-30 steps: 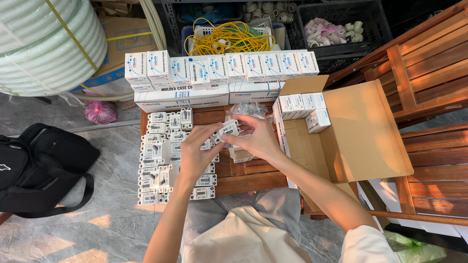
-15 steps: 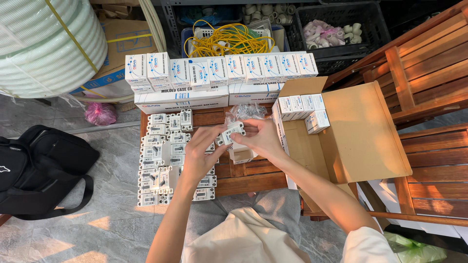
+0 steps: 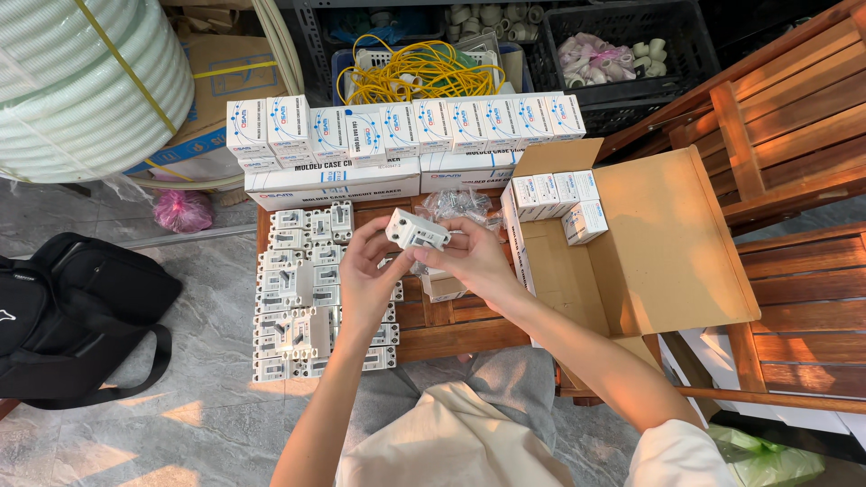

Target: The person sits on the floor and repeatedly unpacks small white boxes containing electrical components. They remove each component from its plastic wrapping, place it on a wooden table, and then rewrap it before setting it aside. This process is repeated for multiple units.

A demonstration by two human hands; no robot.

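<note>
Wooden bench [image 3: 469,335] crowded with rows of unboxed white breakers [image 3: 298,298]. Open cardboard box [image 3: 667,243] at right. Raised slightly higher than a second ago: single white breaker [image 3: 417,231], grasped between left hand [image 3: 368,281] and right hand [image 3: 474,261], above the bench.

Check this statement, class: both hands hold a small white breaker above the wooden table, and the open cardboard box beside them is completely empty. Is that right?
Not quite. In the head view the cardboard box is not empty: several small white cartons stand at its far end. The rest holds: left hand and right hand hold the white breaker above the wooden table.
</note>
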